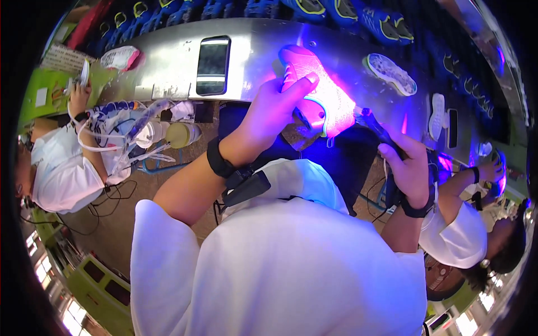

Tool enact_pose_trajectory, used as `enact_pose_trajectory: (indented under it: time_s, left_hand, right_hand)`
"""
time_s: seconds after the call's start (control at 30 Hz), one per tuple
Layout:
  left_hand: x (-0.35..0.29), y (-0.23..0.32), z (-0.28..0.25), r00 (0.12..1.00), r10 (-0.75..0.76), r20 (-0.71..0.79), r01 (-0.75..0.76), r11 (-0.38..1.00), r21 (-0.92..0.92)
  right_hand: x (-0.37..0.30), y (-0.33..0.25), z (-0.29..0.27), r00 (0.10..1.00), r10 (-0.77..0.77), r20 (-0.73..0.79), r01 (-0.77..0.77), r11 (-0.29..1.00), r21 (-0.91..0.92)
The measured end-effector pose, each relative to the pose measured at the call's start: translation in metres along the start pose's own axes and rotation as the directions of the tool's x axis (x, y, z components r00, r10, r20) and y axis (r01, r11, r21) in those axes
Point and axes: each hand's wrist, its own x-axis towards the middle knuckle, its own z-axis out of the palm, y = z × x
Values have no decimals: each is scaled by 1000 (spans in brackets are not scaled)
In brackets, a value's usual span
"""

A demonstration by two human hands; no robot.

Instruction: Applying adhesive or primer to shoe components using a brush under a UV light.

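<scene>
Seen from the middle of the view, the shoe (322,84) sits at 1 o'clock, over the near edge of the metal counter (168,53). Its toe aims toward 11 o'clock, and pink, white and violet light washes over it. Whether it touches the counter, I cannot tell.

The left hand (274,109), at 12 o'clock, grasps the shoe, its thumb lying along the upper near the opening; the other fingers are partly hidden. The right hand (406,159), at 3 o'clock, has its fingers closed around a slim dark tool (384,131), whose tip reaches the heel. The glare hides whether tip and heel meet. Each wrist wears a black band.

On the counter, a dark phone (213,65) lies at 11 o'clock and a white and pink shoe part (120,57) at 10. A pale sole (392,74) rests at 2 o'clock; between 2 and 3, a white sole (437,116) lies just beside another phone (453,127).

Blue shoes (386,25) with yellow trim line the far side around 12. One co-worker (67,168) in white is at 9 o'clock, another person (459,235) between 3 and 4.
</scene>
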Motion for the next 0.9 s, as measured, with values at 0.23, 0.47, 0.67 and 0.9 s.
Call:
enact_pose_trajectory:
  time_s: [0.23, 0.47, 0.67, 0.9]
  left_hand:
    - [-24, 9, -3, 981, -194, 8, 179, 890, -419]
    - [-26, -3, -18, 963, -164, 215, 241, 881, -407]
    - [-19, -10, -10, 743, -353, 569, 660, 241, -712]
    - [-27, -8, 8, 628, -291, 722, 767, 76, -637]
  right_hand:
    - [25, -37, 5, 989, -142, -36, 137, 984, -113]
    - [38, -47, -2, 975, -223, -11, 217, 957, -192]
    - [34, -21, 1, 963, -253, -87, 241, 962, -130]
    - [6, 25, 30, 973, -162, -167, 167, 986, 12]
